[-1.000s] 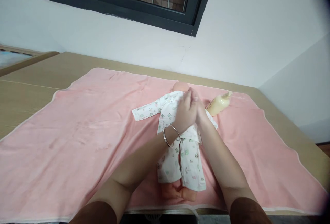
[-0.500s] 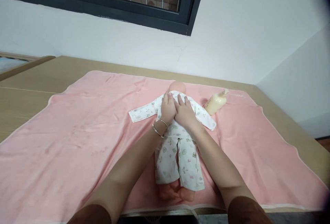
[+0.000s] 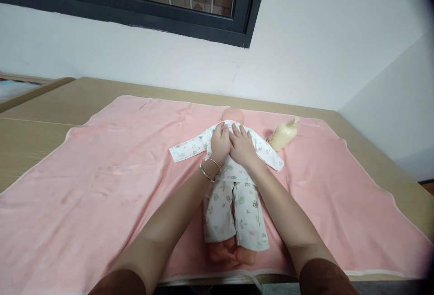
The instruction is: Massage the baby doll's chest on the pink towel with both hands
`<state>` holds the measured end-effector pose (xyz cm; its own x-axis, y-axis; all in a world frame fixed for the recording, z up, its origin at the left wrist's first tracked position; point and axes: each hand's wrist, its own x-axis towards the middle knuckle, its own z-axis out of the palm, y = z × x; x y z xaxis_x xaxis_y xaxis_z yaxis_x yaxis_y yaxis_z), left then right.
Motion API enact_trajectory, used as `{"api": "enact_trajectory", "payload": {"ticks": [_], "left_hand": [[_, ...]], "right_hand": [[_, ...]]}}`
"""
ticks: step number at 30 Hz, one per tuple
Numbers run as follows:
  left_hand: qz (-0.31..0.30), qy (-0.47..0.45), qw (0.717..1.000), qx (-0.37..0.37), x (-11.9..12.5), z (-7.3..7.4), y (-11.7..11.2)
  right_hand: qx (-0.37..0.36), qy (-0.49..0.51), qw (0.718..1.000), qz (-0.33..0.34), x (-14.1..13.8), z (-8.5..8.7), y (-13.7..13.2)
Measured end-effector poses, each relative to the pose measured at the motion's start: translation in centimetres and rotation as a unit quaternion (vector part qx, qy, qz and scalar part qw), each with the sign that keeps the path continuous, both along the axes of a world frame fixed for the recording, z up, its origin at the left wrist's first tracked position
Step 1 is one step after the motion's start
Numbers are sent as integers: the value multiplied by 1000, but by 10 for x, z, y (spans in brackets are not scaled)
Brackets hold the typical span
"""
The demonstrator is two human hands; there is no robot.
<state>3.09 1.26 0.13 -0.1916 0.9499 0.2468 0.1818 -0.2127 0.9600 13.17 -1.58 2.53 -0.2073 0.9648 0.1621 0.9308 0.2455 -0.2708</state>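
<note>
- The baby doll (image 3: pixel 235 175) lies on the pink blanket (image 3: pixel 111 173).
- The right hand (image 3: pixel 243 148) rests on the doll, fingers a bit wide.
- The left hand (image 3: pixel 220 143) touches it too, fingers close together; I can't tell if they grip.

I have a table (image 3: pixel 111 88) before me, its wood showing along the far edge and at both sides. Over it lies a blanket (image 3: pixel 111 173), pink and creased, reaching the edge nearest me. On that the doll (image 3: pixel 251 218) lies feet toward me, with a bottle (image 3: pixel 284 135) near it on my right.
</note>
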Motion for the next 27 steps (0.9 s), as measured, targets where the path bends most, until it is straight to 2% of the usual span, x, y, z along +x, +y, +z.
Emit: {"api": "enact_trajectory", "payload": {"ticks": [2, 4, 8, 11, 14, 17, 21, 27], "left_hand": [[-10, 3, 1000, -5, 0, 1, -1], [-19, 6, 1000, -2, 0, 2, -3], [-15, 27, 1000, 1, -1, 3, -4], [-27, 89, 995, 28, -2, 4, -5], [-46, 172, 982, 62, -1, 4, -7], [-43, 219, 973, 61, 1, 3, -10], [-44, 254, 964, 64, 2, 2, -11], [-29, 278, 959, 45, -11, -6, 5]], "right_hand": [[2, 23, 1000, 8, 12, -2, 9], [0, 33, 999, -12, 21, -4, 15], [1, -15, 998, -60, 12, -2, 7], [-18, -44, 999, -11, -1, 2, -3], [-6, -4, 1000, 23, 4, 2, 1], [23, 48, 998, -33, 17, -5, 13], [22, 41, 994, -95, 22, -9, 18], [-15, 21, 993, -112, 20, 4, 6]]}}
